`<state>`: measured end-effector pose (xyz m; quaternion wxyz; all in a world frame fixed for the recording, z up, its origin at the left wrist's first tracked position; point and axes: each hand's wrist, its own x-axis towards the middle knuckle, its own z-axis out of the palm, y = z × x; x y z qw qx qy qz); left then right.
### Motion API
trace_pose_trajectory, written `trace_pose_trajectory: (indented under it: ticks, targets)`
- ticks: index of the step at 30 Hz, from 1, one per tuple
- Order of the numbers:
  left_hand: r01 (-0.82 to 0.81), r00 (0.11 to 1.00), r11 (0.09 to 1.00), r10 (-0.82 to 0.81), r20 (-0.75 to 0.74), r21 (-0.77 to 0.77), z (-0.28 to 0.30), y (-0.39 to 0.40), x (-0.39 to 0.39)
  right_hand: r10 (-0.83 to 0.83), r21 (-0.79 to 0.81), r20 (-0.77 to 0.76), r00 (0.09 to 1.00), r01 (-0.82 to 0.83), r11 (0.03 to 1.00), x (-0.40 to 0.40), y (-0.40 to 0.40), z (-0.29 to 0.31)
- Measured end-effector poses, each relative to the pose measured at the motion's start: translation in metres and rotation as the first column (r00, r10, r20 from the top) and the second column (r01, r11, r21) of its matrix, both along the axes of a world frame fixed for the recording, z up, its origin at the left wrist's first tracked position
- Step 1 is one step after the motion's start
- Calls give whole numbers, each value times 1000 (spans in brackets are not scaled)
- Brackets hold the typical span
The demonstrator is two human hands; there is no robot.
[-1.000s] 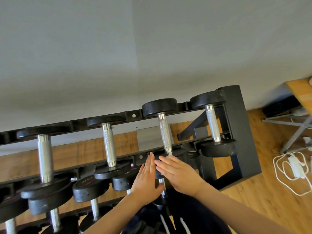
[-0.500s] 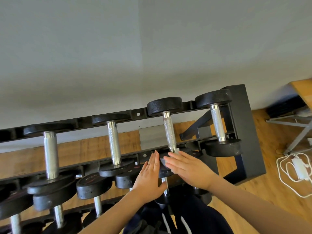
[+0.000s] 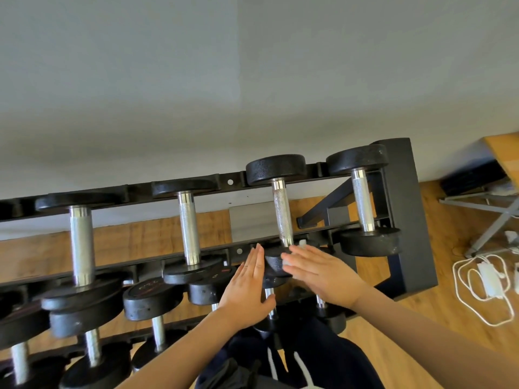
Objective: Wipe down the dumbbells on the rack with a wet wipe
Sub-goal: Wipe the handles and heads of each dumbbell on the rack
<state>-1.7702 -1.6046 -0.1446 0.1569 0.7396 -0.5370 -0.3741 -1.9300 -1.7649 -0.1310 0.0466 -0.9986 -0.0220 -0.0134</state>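
On the top rack (image 3: pixel 404 209), both flat hands, left hand (image 3: pixel 247 284) and right hand (image 3: pixel 323 273), flank a dumbbell (image 3: pixel 282 217) head, wet wipe (image 3: pixel 286 262) under right fingers.

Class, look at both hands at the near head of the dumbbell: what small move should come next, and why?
Probably slide the right hand, with the wipe under its fingers, round the near head while the flat left hand steadies it. The wipe covers only the head's right edge, and the handle above looks untouched.
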Motion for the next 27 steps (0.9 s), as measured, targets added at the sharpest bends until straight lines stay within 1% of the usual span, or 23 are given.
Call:
trace_pose_trajectory:
  ticks: [3, 5, 6, 7, 9, 11, 12, 14, 18, 20, 24, 26, 27]
  targets:
    - [-45, 999, 999, 45, -21, -8, -1, 1, -3, -191, 91, 43, 981, 187, 978, -21, 0, -7]
    - [-79, 996, 997, 79, -50, -2, -1, 1, -6, -281, 156, 84, 956, 266, 951, -18, 10, -10]
    - [-93, 993, 996, 93, -67, 4, -1, 0, -7, -297, 169, 105, 949, 277, 946, -12, 17, -10]
    - [-105, 991, 994, 105, -81, 8, -1, 0, -8, -276, 157, 125, 953, 255, 954, -4, 23, -8]
    - [-124, 988, 992, 125, -94, 15, -2, -1, -10, -136, 61, 129, 982, 129, 990, 12, 30, -7]
    - [-130, 987, 991, 132, -93, 28, -3, -1, -11, 6, -45, 63, 998, -3, 999, 20, 28, -2]
    - [-126, 987, 991, 129, -92, 36, -2, -1, -11, 25, -62, 32, 999, -23, 998, 21, 24, 0]
    - [-127, 987, 991, 130, -91, 44, 2, -2, -9, -9, -26, 18, 1000, 9, 1000, 13, 15, 0]
    - [-141, 987, 989, 143, -75, 34, 7, 1, -8, -209, 113, 23, 978, 205, 972, -19, 5, -13]
    - [-161, 984, 986, 163, -68, 43, 10, 4, -13, -254, 137, 36, 966, 247, 959, -27, 4, -20]
    - [-254, 959, 961, 265, -99, 111, 12, 6, -30, -242, 197, 74, 967, 224, 954, -27, 3, -24]
    - [-321, 936, 936, 336, -102, 142, 13, 4, -40, -184, 152, 93, 979, 169, 974, -23, 1, -20]
    - [-357, 922, 922, 374, -104, 151, 14, 1, -45, -125, 131, 108, 986, 111, 985, -17, 0, -17]
